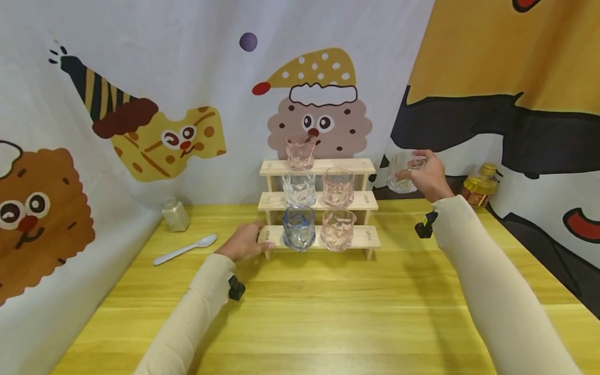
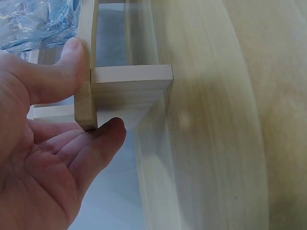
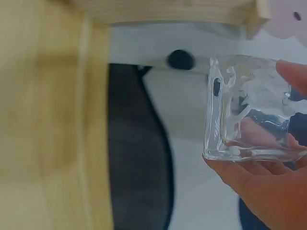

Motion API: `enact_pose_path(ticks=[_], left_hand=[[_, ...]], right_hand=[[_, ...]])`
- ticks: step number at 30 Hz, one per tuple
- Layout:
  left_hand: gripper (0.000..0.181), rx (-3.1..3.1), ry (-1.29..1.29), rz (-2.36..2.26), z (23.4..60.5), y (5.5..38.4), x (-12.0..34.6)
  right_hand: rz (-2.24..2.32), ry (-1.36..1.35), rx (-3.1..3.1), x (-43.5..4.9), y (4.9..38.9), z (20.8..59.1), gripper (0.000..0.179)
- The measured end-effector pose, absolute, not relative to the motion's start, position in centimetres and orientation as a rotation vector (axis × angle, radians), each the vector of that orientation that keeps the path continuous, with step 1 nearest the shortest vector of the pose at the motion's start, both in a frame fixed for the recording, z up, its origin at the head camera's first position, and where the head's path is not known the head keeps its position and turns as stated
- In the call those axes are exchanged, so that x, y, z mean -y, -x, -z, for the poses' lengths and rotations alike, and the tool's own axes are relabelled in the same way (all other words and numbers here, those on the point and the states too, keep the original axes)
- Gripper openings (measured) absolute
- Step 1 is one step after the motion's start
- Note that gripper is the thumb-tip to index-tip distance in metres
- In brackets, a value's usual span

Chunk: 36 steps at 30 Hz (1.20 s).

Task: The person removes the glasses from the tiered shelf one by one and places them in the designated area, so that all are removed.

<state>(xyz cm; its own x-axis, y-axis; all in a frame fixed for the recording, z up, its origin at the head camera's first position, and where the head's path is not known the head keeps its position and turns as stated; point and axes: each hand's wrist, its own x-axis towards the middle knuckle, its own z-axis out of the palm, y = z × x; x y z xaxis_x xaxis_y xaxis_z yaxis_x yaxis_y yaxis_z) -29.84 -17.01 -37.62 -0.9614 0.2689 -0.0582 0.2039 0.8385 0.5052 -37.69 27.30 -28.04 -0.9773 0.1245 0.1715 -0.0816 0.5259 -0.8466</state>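
Observation:
A three-step wooden rack (image 1: 317, 165) stands at the back of the table. My left hand (image 1: 244, 242) grips the left end of its lowest board, thumb on top and fingers beneath, as the left wrist view shows. In my right hand (image 1: 428, 174) is a clear glass (image 1: 403, 174), held in the air to the right of the rack. A blue glass (image 1: 299, 229) and a pink glass (image 1: 337, 230) stand on the bottom step. Another clear glass (image 1: 299, 187) and a pink glass (image 1: 338, 187) are on the middle step. One pink glass (image 1: 300, 152) sits at the left of the top step.
A white spoon (image 1: 185, 250) and a small jar (image 1: 175, 214) of pale contents lie to the left. At the back right stands an oil bottle (image 1: 479, 185) with a yellow cap. A printed cloth (image 1: 225, 67) hangs behind the wooden table (image 1: 319, 317).

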Motion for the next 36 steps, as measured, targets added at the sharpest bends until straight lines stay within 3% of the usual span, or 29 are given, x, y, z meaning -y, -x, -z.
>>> enact_pose_path(ticks=[18, 36], left_hand=[[0.064, -2.874, -0.362, -0.808, 37.6, 29.8, 16.6], [0.062, -2.894, -0.345, -0.819, 37.8, 29.5, 16.7]], right_hand=[[-1.446, 0.101, 2.676, -27.8, 37.9, 35.9, 0.09], [-1.308, 0.098, 2.725, -26.8, 38.5, 38.4, 0.089]])
